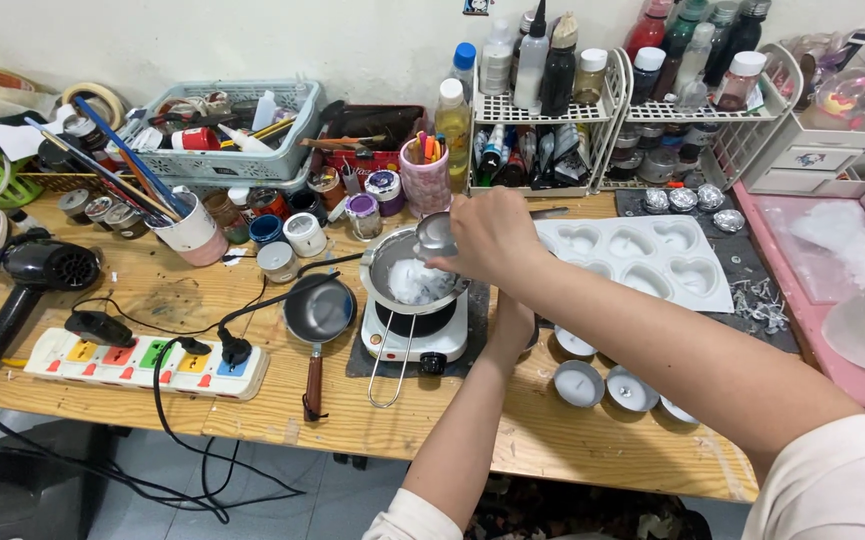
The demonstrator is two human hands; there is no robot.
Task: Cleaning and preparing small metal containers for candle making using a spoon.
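Observation:
My right hand (492, 235) grips a small silver metal cup (435, 237) and tilts it over a steel pot (382, 262). The pot holds white wax (414, 283) and sits on a small white electric hot plate (402, 342); its wire handle reaches toward the table's front edge. My left hand (512, 318) lies just right of the hot plate, mostly hidden under my right forearm. What it holds or touches cannot be made out. Several white tealights in metal cups (579, 383) stand next to it.
A white heart-shaped mould tray (642, 255) lies to the right on a dark mat. A small black pan (319, 310), a power strip (142, 362) with cables and a black hair dryer (47, 268) sit to the left. Jars, brushes, baskets and bottle racks (552, 110) line the back.

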